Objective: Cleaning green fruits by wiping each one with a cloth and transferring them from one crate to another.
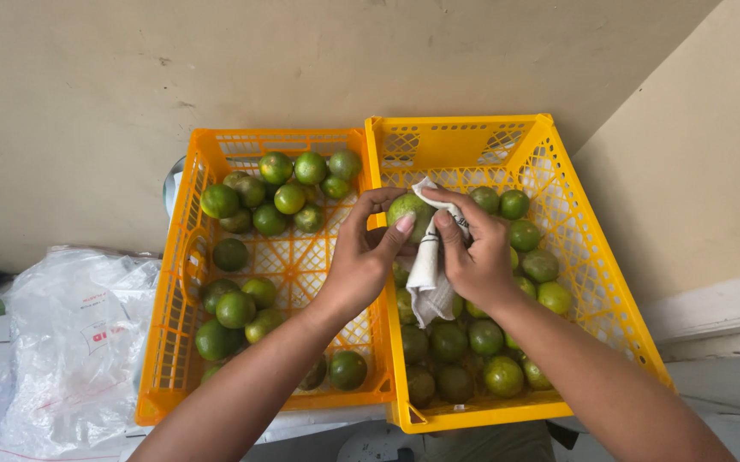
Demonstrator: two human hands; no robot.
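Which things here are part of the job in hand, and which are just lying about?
In use: left hand, right hand, round green citrus fruit, white cloth rag, two orange plastic lattice crates of green fruit.
Lying about: clear crumpled plastic bag.

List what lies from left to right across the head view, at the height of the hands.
Clear plastic bag → left yellow crate of green fruit → left hand → held green fruit → white cloth → right hand → right yellow crate → beige wall.
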